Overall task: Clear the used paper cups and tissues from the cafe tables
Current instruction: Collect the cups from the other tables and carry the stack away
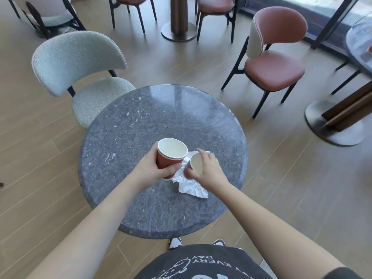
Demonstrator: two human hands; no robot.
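Note:
A red paper cup [171, 153] with a white inside is held upright just above the round grey stone table [141, 125], and my left hand [152, 169] is wrapped around its side. A second, smaller red paper cup [194, 164] is tilted with its mouth toward me, gripped by my right hand [208, 171]. The two cups are close together, nearly touching. Under them a crumpled white tissue [191, 185] lies on the table, partly covered by my right hand and the cups.
A pale green chair [80, 77] stands at the table's far left. A rust-coloured chair [275, 63] is at the far right. Another table's pedestal base [334, 125] sits on the wooden floor at right. More chairs and a pedestal [179, 27] stand beyond.

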